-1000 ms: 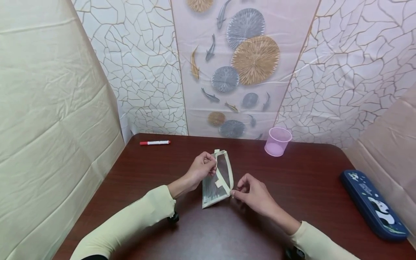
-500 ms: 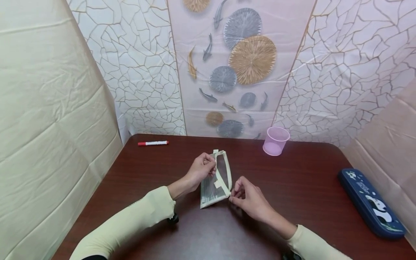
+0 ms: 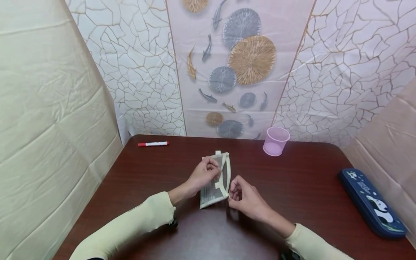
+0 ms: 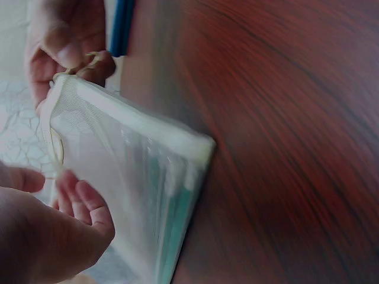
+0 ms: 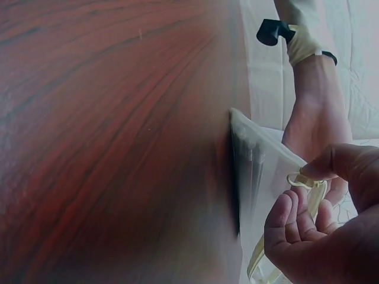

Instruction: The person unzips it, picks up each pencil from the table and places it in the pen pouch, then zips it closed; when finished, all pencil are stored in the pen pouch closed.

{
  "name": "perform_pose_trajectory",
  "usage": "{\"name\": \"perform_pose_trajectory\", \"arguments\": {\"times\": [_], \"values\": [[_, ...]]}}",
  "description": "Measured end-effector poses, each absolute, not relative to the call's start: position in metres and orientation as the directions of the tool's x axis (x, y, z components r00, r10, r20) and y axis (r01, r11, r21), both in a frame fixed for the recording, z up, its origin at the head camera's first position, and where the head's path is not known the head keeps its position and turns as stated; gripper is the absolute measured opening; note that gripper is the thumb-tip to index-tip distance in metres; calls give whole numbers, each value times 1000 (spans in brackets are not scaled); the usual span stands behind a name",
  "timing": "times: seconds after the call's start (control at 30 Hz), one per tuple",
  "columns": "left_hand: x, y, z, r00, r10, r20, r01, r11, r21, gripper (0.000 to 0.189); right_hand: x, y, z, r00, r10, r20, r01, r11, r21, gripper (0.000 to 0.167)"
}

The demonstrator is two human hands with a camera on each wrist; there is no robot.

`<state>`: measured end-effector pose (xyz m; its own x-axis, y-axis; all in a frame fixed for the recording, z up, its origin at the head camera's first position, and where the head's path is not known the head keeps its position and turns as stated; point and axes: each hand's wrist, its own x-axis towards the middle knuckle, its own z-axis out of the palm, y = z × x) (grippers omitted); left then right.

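A translucent mesh pencil pouch (image 3: 211, 193) with cream edging stands in the middle of the table, its zipped side toward the right and gaping partway along. Slim pen-like sticks (image 4: 172, 201), pale and green, show through its wall in the left wrist view. My left hand (image 3: 204, 175) overlaps the pouch's far half, thumb and curled fingers at the edge of the opening. At the near corner my right hand (image 3: 248, 200) pinches the zipper pull (image 5: 299, 179), a small ring under the thumb in the right wrist view.
A red-and-white marker (image 3: 153, 144) lies at the back left of the brown table (image 3: 169, 162). The pink mesh cup (image 3: 275, 142) stands at the back right. Along the right edge lies a navy panda pencil case (image 3: 372, 204). Patterned cloth (image 3: 146, 72) hangs behind.
The pouch's opening has narrowed as its two edges came closer together. My left hand has shifted slightly right and down over the pouch; my right hand stays at the near corner.
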<state>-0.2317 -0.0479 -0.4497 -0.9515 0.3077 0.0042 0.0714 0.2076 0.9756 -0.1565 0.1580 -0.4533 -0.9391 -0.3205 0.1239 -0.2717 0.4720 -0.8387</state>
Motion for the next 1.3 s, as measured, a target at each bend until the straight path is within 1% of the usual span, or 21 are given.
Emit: {"name": "perform_pose_trajectory", "arguments": {"times": [0.1, 0.2, 0.27, 0.33, 0.4, 0.47, 0.5, 0.57, 0.67, 0.73, 0.83, 0.9, 1.1, 1.23, 1.3], "values": [[-221, -54, -449, -915, 390, 99, 253, 366, 896, 11, -156, 159, -454, -939, -324, 118, -267, 466, -843, 34], [-208, -59, -447, -847, 490, 208, 457, 470, 755, 8, -156, 160, -454, -940, -319, 119, -264, 460, -848, 35], [-200, -61, -446, -782, 564, 265, 584, 512, 630, 11, -156, 161, -454, -942, -312, 125, -266, 463, -846, 35], [-194, -62, -446, -716, 627, 306, 686, 552, 474, 20, -156, 162, -453, -943, -307, 130, -267, 463, -845, 35], [-188, -63, -446, -662, 678, 318, 749, 585, 312, 33, -155, 162, -451, -942, -309, 131, -269, 466, -843, 33], [-184, -63, -448, -623, 711, 325, 778, 605, 168, 45, -155, 162, -450, -941, -312, 128, -270, 467, -842, 32], [-182, -63, -448, -609, 721, 330, 784, 611, 111, 49, -154, 162, -450, -940, -316, 127, -271, 469, -840, 32], [-179, -62, -448, -588, 730, 347, 786, 617, 34, 50, -153, 161, -449, -939, -322, 119, -269, 472, -840, 31], [-177, -62, -448, -550, 728, 409, 790, 613, -28, 40, -152, 161, -448, -939, -325, 115, -265, 464, -845, 30], [-177, -61, -448, -510, 726, 461, 799, 598, -58, 31, -152, 160, -447, -937, -329, 119, -265, 443, -856, 29], [-177, -61, -449, -449, 726, 521, 814, 572, -95, 23, -154, 159, -446, -933, -335, 130, -271, 419, -867, 25], [-177, -60, -450, -420, 728, 541, 819, 562, -120, 19, -155, 159, -446, -936, -327, 132, -275, 442, -854, 22], [-177, -59, -451, -405, 737, 542, 816, 558, -149, 17, -157, 159, -443, -951, -284, 123, -274, 586, -762, 15], [-177, -59, -450, -395, 741, 542, 818, 553, -160, 15, -160, 163, -442, -947, -282, 153, -302, 620, -724, 16], [-178, -60, -450, -393, 740, 546, 814, 556, -168, 14, -161, 165, -442, -940, -291, 175, -323, 607, -726, 18]]}}
